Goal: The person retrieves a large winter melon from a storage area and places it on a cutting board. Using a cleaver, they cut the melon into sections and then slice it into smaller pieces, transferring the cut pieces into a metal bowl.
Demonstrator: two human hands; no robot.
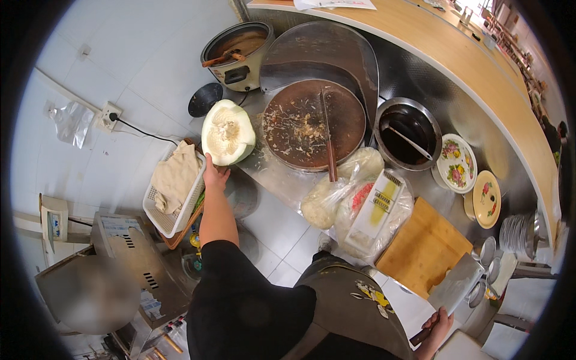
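My left hand [217,174] grips the near edge of a cut winter melon [228,132], with the thumb at its pale cut face and the fingers partly hidden underneath. Pale, seedy pith shows in the melon's hollow. On the right, my right hand [437,325] is closed around the dark handle of a broad cleaver [456,281]. Its blade overlaps the near right corner of a wooden cutting board [420,245]. A round chopping block [294,148], strewn with scraps, lies right of the melon. Across it rests a second knife [330,155] with a wooden handle.
A white basket [182,216] with a cloth [176,180] sits below the melon. Beside the block are a rice cooker [236,74], a metal pot of dark liquid [396,146] and bagged vegetables [317,211]. A mandoline slicer [360,231] and enamel containers [481,202] are nearer the board.
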